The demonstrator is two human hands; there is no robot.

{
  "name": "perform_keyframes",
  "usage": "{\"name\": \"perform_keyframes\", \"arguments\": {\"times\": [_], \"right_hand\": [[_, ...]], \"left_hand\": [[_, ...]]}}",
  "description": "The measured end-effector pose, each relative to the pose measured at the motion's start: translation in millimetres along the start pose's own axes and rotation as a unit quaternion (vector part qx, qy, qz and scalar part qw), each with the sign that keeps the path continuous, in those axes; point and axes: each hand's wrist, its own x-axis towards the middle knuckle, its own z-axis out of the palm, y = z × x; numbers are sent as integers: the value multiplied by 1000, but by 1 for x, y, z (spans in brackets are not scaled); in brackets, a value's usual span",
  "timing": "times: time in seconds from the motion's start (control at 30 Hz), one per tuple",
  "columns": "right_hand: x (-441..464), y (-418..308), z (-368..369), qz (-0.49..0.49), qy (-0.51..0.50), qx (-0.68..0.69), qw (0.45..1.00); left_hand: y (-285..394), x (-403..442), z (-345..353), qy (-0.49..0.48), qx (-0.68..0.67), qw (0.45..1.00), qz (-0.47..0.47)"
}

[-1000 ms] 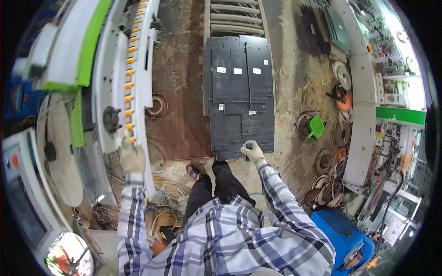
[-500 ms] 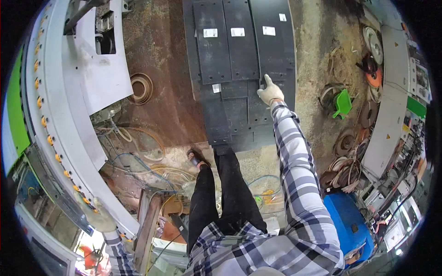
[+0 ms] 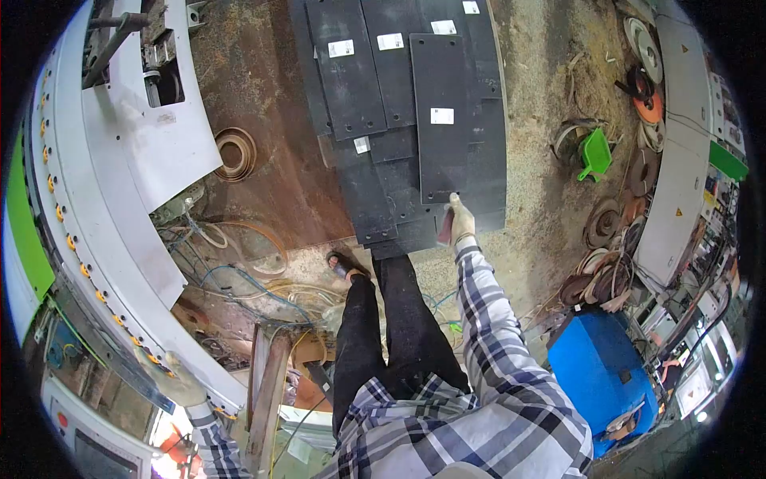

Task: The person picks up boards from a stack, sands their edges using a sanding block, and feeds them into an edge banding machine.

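Observation:
A black rectangular panel [image 3: 440, 80] with a white label lies on top of the stacked black panels [image 3: 351, 96]. My right hand [image 3: 460, 219], in a pale glove, grips the near edge of that panel by its corner holes, thumb on top. Something dark red shows at the palm side of this hand, perhaps the glove's coating. My left hand [image 3: 179, 382], also gloved, rests on the roller-lined edge of the white machine [image 3: 136, 311]. Its fingers look stretched out along the edge, though they blend in with the pale surface.
Cables and hoses [image 3: 263, 291] lie on the floor by my foot. A coil [image 3: 236, 154] rests left of the stack. On the right are a green dustpan [image 3: 595, 153], rolls of edge banding [image 3: 602, 271], and a blue box-shaped unit [image 3: 598, 383].
My right hand has drawn the top right panel toward me, so it overhangs the panels below at an offset. The left hand stays on the machine edge.

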Motion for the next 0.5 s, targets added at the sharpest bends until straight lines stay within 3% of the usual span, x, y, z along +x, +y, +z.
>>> {"name": "perform_keyframes", "arguments": {"times": [0.03, 0.1, 0.17, 0.2, 0.3, 0.5], "right_hand": [[6, 11, -1, 134, 22, 127, 983], [10, 17, 5, 92, 26, 131, 987], [-6, -6, 21, 164, 63, 195, 965], [15, 12, 15, 181, 19, 219, 959], [28, 28, 17, 138, 44, 303, 942], [-18, 13, 3, 66, -22, 283, 957]], "left_hand": [[3, 1, -1, 0, 1, 1000, -12], [10, 3, -2, -2, 5, 1000, -21], [15, 7, -3, 8, -7, 1000, -5], [15, 8, -3, 10, -5, 1000, -3], [14, 7, -2, 14, -3, 1000, 11], [11, 5, -2, 8, -12, 1000, 3]]}}
